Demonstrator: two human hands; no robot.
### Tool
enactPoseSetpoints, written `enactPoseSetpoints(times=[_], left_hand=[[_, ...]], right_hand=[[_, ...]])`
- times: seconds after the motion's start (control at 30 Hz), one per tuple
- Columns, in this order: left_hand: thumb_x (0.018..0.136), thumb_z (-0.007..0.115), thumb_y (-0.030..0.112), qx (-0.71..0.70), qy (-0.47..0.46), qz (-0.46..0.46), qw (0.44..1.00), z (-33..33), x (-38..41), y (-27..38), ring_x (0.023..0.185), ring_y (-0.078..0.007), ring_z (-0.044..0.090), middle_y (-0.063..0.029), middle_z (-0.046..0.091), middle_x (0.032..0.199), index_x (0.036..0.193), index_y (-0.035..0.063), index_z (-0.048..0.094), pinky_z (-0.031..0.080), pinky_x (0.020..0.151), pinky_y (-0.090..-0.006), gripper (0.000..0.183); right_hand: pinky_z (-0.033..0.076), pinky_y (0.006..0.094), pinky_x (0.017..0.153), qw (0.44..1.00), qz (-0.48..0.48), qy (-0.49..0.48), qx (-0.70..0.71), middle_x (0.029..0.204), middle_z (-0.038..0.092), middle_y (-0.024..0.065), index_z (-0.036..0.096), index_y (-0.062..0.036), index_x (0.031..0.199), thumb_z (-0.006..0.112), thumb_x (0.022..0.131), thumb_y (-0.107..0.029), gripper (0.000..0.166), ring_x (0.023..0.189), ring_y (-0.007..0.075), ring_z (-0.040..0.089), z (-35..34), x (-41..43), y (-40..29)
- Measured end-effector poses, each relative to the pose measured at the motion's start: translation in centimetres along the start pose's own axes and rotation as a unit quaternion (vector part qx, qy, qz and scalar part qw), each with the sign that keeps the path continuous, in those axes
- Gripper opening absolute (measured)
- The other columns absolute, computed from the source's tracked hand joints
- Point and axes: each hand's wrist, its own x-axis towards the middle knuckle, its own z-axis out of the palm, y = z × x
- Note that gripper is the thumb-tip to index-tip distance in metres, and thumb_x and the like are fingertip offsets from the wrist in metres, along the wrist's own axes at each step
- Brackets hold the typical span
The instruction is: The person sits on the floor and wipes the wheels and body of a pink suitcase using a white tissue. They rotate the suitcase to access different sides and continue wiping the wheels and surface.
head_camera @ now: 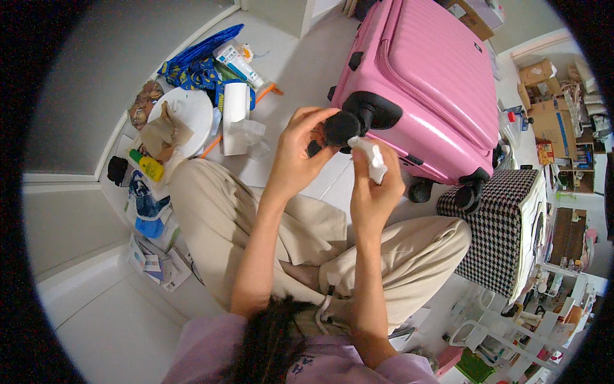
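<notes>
A pink hard-shell suitcase lies on the floor before me, its black wheels towards me. My left hand grips a black caster wheel at its near left corner, fingers above and thumb below. The wheel joins the shell through a black corner mount. Beside that wheel my right hand pinches a crumpled white tissue, whose tip is close to the wheel's edge; whether it touches is hard to tell. Two more casters, one a black wheel, show along the lower side.
To the left lie a paper towel roll, a round white lid-like disc, a white tube, a yellow bottle with green cap and blue patterned fabric. A houndstooth box stands right, near a white rack.
</notes>
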Motion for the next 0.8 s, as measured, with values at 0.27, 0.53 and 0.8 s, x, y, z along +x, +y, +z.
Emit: enactPoseSetpoints(times=[0.27, 0.53, 0.8], left_hand=[[0.068, 0.069, -0.004, 0.024, -0.016, -0.036, 0.999, -0.6, -0.2, 0.9, 0.092, -0.0124, 0.054, -0.0055, 0.049, 0.11, 0.12, 0.0021, 0.054, 0.044, 0.073, -0.0227, 0.054], [0.069, 0.069, 0.002, 0.023, -0.012, -0.023, 0.999, -0.3, -0.3, 0.6, 0.091, -0.0137, 0.052, -0.0062, 0.054, 0.11, 0.124, 0.0031, 0.051, 0.042, 0.077, -0.0249, 0.058], [0.063, 0.068, 0.002, 0.077, -0.037, -0.043, 0.995, -0.7, -0.3, 1.2, 0.107, -0.0158, 0.047, -0.0071, 0.051, 0.122, 0.137, 0.0068, 0.038, 0.037, 0.088, -0.0307, 0.08]], right_hand=[[0.048, 0.0268, 0.071, 0.998, 0.006, 0.042, 0.043, 0.096, 0.066, 0.0096, 0.065, -0.0007, 0.097, 0.067, 0.08, -0.002, 0.017, 0.086, 0.0162, 0.06, -0.4, 0.7, 0.0], [0.047, 0.0324, 0.082, 0.999, -0.051, 0.017, 0.004, 0.094, 0.066, 0.0129, 0.067, -0.0022, 0.095, 0.063, 0.071, 0.008, 0.026, 0.089, 0.0246, 0.063, 0.4, 0.5, -0.1], [0.051, 0.027, 0.076, 0.83, 0.285, -0.01, 0.48, 0.089, 0.066, 0.0051, 0.063, -0.0019, 0.094, 0.063, 0.086, -0.007, 0.009, 0.081, 0.0126, 0.062, -2.8, 0.3, 1.1]])
